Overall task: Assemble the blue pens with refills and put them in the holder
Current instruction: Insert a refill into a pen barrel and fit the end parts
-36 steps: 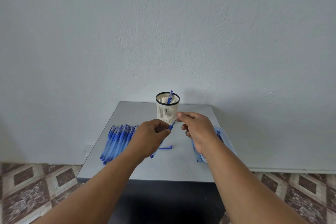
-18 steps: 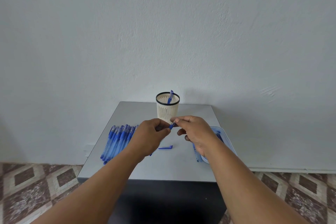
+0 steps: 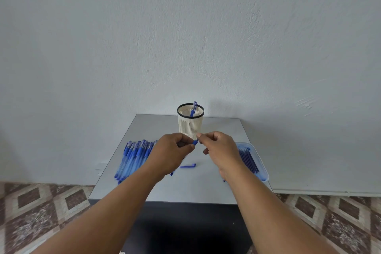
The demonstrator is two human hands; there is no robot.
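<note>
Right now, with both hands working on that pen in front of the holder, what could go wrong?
The left hand and right hand pinch the pen just before the holder; a slip might knock it. The loose blue cap lying beneath could be swept off the table.

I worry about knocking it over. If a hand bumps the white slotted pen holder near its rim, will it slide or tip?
The holder probably tips rather than slides: it is tall, and narrower at the base than at its black rim. It looks like thin slotted plastic, so likely light. Only one pen stands inside, adding little weight.
</note>
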